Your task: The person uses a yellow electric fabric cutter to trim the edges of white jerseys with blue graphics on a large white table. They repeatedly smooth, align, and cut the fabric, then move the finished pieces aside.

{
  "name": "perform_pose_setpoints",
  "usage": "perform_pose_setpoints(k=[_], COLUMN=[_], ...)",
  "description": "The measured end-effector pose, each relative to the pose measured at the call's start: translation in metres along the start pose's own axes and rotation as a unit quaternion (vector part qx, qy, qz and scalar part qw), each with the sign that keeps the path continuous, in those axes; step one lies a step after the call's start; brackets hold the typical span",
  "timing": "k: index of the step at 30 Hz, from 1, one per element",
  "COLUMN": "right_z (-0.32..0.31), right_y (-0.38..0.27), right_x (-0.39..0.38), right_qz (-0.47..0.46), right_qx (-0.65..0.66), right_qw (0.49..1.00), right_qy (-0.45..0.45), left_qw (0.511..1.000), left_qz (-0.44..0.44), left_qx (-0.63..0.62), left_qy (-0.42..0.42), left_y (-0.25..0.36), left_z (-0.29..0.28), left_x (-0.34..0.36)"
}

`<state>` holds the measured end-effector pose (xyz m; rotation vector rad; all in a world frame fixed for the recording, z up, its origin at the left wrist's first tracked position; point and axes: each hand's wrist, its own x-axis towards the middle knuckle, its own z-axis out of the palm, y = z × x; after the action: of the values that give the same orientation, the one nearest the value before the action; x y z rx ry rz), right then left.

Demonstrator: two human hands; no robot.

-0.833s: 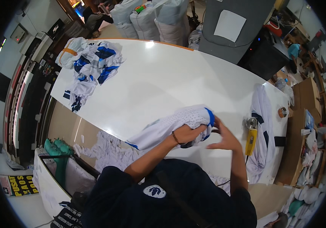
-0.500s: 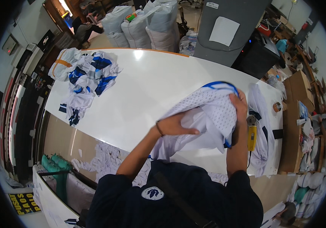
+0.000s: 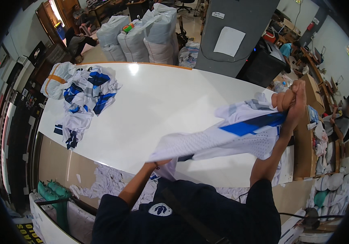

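Right hand raised, fingers clenched on white-and-blue shirt stretched above white table. Left hand under shirt's lower end, finger state hidden. Shirt pile far left.

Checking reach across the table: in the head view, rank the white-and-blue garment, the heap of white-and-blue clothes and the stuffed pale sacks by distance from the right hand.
1. White-and-blue garment: gripped in the right hand.
2. Heap of white-and-blue clothes: table's far left.
3. Stuffed pale sacks: on the floor beyond the table.

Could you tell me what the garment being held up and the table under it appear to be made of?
The white and blue garment looks like thin perforated sports mesh, probably synthetic: tiny holes show and it drapes limply. The table seems glossy white laminate, judging by the lamp glare.
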<state>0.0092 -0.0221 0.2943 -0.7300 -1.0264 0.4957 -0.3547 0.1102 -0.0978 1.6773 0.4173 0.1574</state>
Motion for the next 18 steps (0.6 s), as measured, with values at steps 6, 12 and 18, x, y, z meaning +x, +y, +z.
perform_pose_setpoints(k=[6, 12, 18], right_z=[-0.045, -0.091, -0.236], right_y=[-0.031, -0.059, -0.002], right_x=[0.02, 0.039, 0.04], right_qz=[-0.078, -0.04, -0.089], right_qx=[-0.13, -0.128, -0.546], right_qw=[0.968, 0.942, 0.793], right_qy=[0.201, 0.308, 0.255], left_qw=[0.987, 0.91, 0.777], left_qz=[-0.044, 0.097, 0.325], left_qx=[0.016, -0.167, -0.505], left_qy=[0.151, 0.367, 0.189], left_y=[0.1, 0.183, 0.138], left_z=[-0.118, -0.221, -0.134], left_x=[0.028, 0.015, 0.074])
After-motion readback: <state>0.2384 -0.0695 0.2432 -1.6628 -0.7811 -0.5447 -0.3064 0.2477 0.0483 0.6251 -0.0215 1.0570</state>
